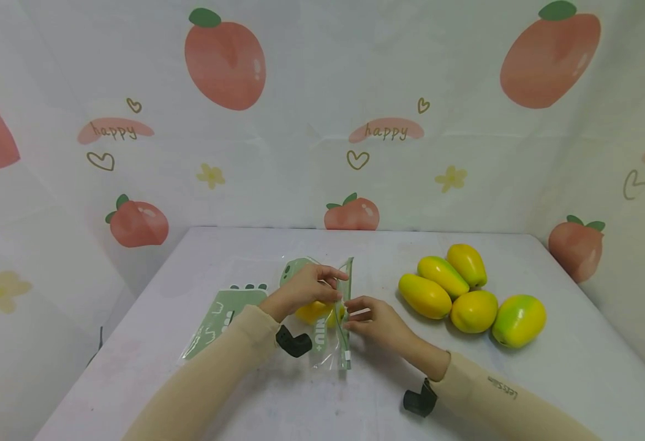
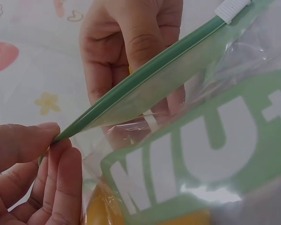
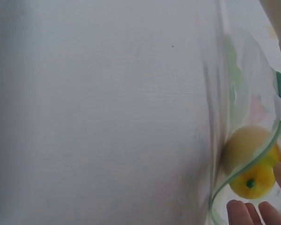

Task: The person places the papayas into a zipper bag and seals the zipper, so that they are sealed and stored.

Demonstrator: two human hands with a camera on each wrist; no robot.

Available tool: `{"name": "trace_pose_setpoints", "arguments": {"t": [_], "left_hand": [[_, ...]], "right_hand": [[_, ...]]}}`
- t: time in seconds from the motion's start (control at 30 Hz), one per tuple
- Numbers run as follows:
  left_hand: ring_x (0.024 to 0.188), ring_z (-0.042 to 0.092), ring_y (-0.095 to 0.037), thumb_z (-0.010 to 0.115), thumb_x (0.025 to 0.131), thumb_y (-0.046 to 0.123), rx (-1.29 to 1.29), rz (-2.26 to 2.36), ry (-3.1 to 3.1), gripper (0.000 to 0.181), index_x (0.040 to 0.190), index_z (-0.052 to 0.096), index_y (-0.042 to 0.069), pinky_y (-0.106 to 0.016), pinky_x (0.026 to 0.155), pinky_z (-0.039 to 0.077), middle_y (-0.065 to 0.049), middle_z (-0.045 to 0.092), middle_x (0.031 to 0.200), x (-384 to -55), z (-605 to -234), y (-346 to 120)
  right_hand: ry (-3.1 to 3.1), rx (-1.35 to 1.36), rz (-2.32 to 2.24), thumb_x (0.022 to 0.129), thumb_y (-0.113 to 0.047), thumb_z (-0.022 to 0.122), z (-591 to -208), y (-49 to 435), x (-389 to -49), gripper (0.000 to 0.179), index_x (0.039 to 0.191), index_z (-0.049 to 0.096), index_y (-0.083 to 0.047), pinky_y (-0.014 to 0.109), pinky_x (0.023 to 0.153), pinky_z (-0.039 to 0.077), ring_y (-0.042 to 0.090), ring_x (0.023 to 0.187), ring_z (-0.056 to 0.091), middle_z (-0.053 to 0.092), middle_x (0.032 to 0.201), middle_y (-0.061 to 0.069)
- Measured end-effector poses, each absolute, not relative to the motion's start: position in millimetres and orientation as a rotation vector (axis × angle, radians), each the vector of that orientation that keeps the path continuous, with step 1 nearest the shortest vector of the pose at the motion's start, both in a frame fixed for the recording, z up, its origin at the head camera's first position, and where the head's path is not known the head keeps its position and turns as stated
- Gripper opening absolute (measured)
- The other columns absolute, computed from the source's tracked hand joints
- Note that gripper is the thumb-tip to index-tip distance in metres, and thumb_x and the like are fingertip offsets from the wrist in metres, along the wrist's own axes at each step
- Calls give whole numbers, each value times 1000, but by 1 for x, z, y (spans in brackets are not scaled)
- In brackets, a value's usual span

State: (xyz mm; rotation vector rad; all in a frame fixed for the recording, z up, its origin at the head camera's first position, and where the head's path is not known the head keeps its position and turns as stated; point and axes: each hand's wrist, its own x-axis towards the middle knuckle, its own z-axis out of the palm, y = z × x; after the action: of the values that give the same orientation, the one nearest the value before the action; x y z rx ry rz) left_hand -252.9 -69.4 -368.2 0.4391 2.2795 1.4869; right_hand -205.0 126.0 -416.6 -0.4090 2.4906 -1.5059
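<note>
A clear slider zip bag (image 1: 328,358) with green print and "NIU+" lettering stands at mid-table. Its white slider (image 2: 232,10) shows at the near end of the green zip strip. Inside lies a yellow mango (image 3: 254,180), seen through the mouth in the right wrist view. My left hand (image 1: 311,285) pinches the far end of the strip between thumb and fingers. At the bag's mouth, my right hand (image 1: 377,321) holds its thumb and fingers apart, with a gap between them. Part of that hand is hidden behind the strip in the left wrist view.
Several yellow-green mangoes (image 1: 473,312) lie grouped on the right of the white table (image 1: 388,392). To the left lies another clear bag (image 1: 217,315) with a green print. A fruit-patterned cloth (image 1: 300,165) hangs behind the table.
</note>
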Motion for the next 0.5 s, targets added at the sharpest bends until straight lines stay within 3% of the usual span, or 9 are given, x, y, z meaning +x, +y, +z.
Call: {"name": "trace_pose_setpoints", "arguments": {"t": [0.5], "left_hand": [[75, 53, -16, 71, 83, 4, 425, 1489, 2266, 40, 123, 64, 1, -22, 73, 52, -4, 53, 87, -255, -369, -70]], "right_hand": [[2506, -411, -1499, 90, -18, 69, -402, 144, -211, 42, 126, 58, 0, 42, 91, 53, 33, 112, 63, 63, 122, 18]]}}
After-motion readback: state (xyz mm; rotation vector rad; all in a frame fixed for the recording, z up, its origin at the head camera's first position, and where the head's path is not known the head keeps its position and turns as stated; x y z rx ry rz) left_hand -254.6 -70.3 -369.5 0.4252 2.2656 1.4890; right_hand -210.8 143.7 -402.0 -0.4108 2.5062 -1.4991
